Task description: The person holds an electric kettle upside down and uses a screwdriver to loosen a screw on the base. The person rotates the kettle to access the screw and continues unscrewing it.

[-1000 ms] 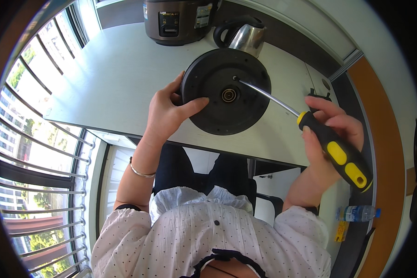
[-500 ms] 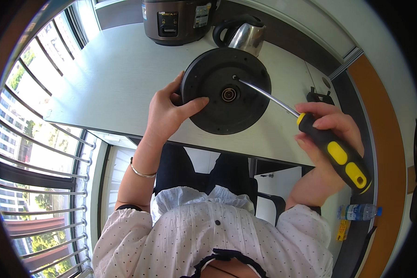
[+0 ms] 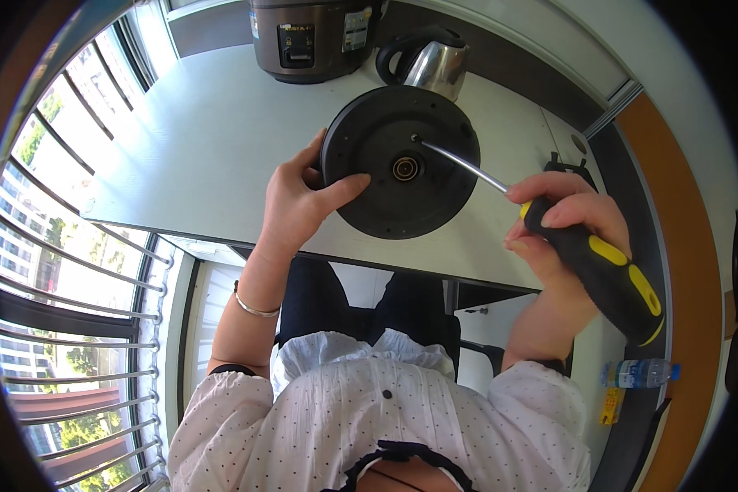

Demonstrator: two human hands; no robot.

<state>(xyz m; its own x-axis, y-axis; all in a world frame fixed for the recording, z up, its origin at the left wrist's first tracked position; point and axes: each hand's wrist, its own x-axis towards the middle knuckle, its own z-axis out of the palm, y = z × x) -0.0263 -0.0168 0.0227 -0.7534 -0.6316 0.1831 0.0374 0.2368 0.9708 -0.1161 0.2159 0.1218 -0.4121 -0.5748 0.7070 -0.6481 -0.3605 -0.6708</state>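
Gripping left rim of black round base (image 3: 369,209): left hand (image 3: 295,201), thumb on face, fingers curled behind. Brown electric cooker (image 3: 336,41) at back of white table (image 3: 209,123). Base mid-view over table, ringed socket (image 3: 406,169) facing camera. Steel kettle (image 3: 441,70) behind base's upper edge. Screwdriver (image 3: 603,262) tip at small hole or screw, can't tell which. Right hand (image 3: 580,215) partly curled, holding yellow-black handle. Plastic bottle (image 3: 641,374) far right.

- Daylight floods the window (image 3: 82,361), left of the left hand (image 3: 297,198), outdoors washed out!
- Bright glint on the kettle (image 3: 441,70), beyond that hand!
- Edges fall to black, window bars (image 3: 82,379) bowing!
- Screwdriver tip (image 3: 420,141), left of the right hand (image 3: 567,220): perhaps slightly soft.
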